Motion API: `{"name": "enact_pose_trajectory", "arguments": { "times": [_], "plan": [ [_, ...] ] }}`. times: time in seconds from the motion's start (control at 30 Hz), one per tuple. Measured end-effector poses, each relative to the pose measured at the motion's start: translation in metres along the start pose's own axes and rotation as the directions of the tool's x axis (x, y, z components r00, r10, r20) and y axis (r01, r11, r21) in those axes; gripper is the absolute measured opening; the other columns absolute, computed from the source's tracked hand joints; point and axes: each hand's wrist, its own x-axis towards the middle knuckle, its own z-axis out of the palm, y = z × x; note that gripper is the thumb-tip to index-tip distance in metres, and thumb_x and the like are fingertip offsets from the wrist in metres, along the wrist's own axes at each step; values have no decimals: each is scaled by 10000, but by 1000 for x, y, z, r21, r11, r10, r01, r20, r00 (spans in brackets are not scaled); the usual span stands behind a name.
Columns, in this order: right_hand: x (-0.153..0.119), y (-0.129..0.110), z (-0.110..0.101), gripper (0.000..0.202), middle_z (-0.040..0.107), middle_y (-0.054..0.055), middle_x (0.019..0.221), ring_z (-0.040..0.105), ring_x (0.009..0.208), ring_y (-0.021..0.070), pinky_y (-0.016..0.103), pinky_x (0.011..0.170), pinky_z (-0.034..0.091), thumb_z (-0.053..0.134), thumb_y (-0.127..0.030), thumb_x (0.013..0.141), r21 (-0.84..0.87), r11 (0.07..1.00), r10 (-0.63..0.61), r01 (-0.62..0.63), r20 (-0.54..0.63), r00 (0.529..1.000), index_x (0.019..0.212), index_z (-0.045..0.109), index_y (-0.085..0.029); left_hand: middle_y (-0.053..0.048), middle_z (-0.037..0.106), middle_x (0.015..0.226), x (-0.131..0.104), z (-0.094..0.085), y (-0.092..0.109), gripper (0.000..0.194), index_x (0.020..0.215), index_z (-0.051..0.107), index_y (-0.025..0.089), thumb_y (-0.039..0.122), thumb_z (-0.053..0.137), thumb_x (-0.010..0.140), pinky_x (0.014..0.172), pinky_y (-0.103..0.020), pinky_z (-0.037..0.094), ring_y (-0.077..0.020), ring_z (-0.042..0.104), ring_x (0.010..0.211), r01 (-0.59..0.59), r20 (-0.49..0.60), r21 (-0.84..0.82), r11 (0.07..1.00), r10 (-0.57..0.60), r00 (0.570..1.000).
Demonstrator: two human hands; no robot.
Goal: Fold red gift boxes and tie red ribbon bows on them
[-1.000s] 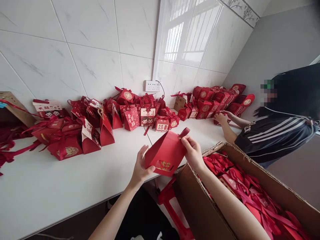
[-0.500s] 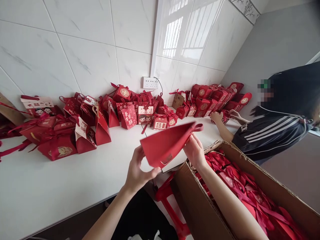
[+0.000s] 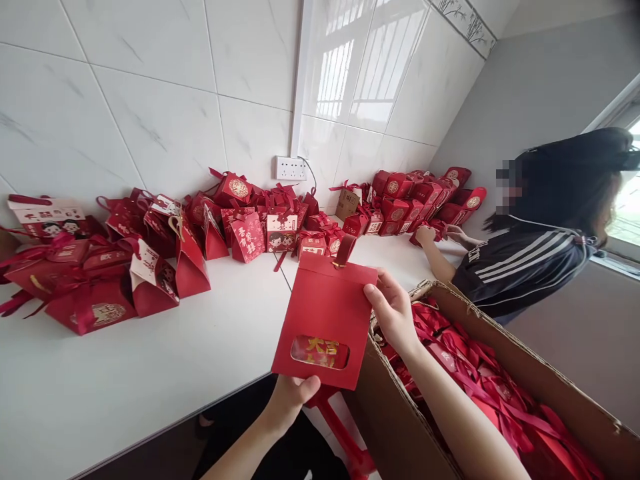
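Observation:
A red gift box (image 3: 325,300) with a ribbon loop on top is held up between both hands over the table's front edge. Its broad face is turned to me, and a clear window low on it shows gold characters inside. My left hand (image 3: 286,405) grips the bottom edge, thumb in front and fingers hidden behind. At the upper right side, my right hand (image 3: 395,313) pinches the box with its thumb on the front. Nearest behind the box stand small red boxes (image 3: 334,239) on the white table (image 3: 220,333).
A cardboard carton (image 3: 400,407) full of red ribboned boxes (image 3: 475,373) stands at my right, beside a red stool (image 3: 333,427). More red gift boxes (image 3: 107,300) line the wall below a socket strip (image 3: 291,168). A co-worker (image 3: 530,260) handles boxes at the far right.
The gift box has turned from tilted to upright, its windowed face now towards me. My left hand has moved down to its bottom edge, and the view has shifted slightly right.

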Motion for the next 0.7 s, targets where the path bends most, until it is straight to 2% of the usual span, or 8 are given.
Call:
{"name": "enact_pose_trajectory", "arguments": {
  "times": [0.17, 0.33, 0.4, 0.47, 0.5, 0.6, 0.63, 0.7],
  "plan": [
    [0, -19, 4, 288, 528, -22, 610, 438, 495, 108, 211, 421, 353, 580, -501, 805, -166, 986, -5, -7, -69, 998, 757, 538, -220, -26, 709, 831, -5, -2, -1, 227, 968, 678, 310, 356, 606, 758, 759, -432, 591, -290, 675, 862, -22, 61, 90, 996, 17, 998],
    [4, -22, 3, 285, 556, -12, 651, 449, 531, 110, 215, 464, 367, 601, -457, 792, -250, 968, -54, 32, -79, 995, 693, 498, -210, -16, 716, 913, -2, 1, 5, 234, 976, 676, 314, 332, 651, 744, 762, -417, 591, -291, 680, 871, -24, 113, 31, 999, 20, 993],
    [6, -21, 0, 248, 569, -7, 670, 480, 573, 123, 223, 504, 396, 595, -426, 800, -288, 955, -101, 78, -67, 993, 709, 507, -213, -31, 708, 973, 7, -13, 15, 364, 1021, 671, 282, 377, 735, 676, 783, -416, 583, -303, 670, 922, 10, 258, 16, 1000, -14, 966],
    [7, -20, -3, 216, 563, -8, 662, 489, 586, 129, 226, 516, 399, 585, -396, 809, -334, 935, -151, 122, -63, 987, 715, 508, -217, -15, 710, 962, 23, -37, 30, 427, 998, 684, 271, 359, 801, 596, 763, -407, 585, -292, 673, 917, 28, 451, 190, 981, -112, 885],
    [8, -19, -4, 201, 560, -8, 660, 491, 589, 130, 227, 518, 397, 579, -381, 815, -358, 923, -174, 143, -57, 983, 720, 508, -218, -8, 719, 937, 32, -51, 40, 333, 970, 693, 269, 358, 758, 656, 737, -390, 590, -274, 682, 900, 29, 467, 282, 959, -163, 869],
    [9, -17, -5, 170, 562, -11, 663, 497, 593, 127, 226, 529, 395, 563, -344, 829, -417, 887, -215, 199, 8, 977, 736, 506, -214, -44, 699, 1036, 59, -75, 75, 247, 1012, 659, 245, 383, 586, 821, 804, -337, 564, -221, 674, 941, -42, 98, 508, 860, -9, 995],
    [9, -16, -4, 165, 562, -13, 662, 497, 590, 125, 225, 532, 395, 563, -336, 831, -433, 876, -218, 212, 37, 975, 740, 507, -211, -54, 655, 1143, 68, -74, 88, 268, 1076, 612, 245, 381, 532, 859, 879, -343, 530, -212, 638, 1030, -66, 21, 544, 837, 66, 998],
    [11, -14, 0, 164, 560, -20, 657, 490, 580, 117, 220, 535, 392, 568, -331, 832, -450, 863, -213, 230, 89, 973, 743, 511, -206, -60, 622, 1169, 84, -60, 110, 246, 1070, 556, 227, 375, 499, 882, 967, -355, 469, -200, 581, 1117, -219, 59, 564, 796, 226, 972]
  ]
}}
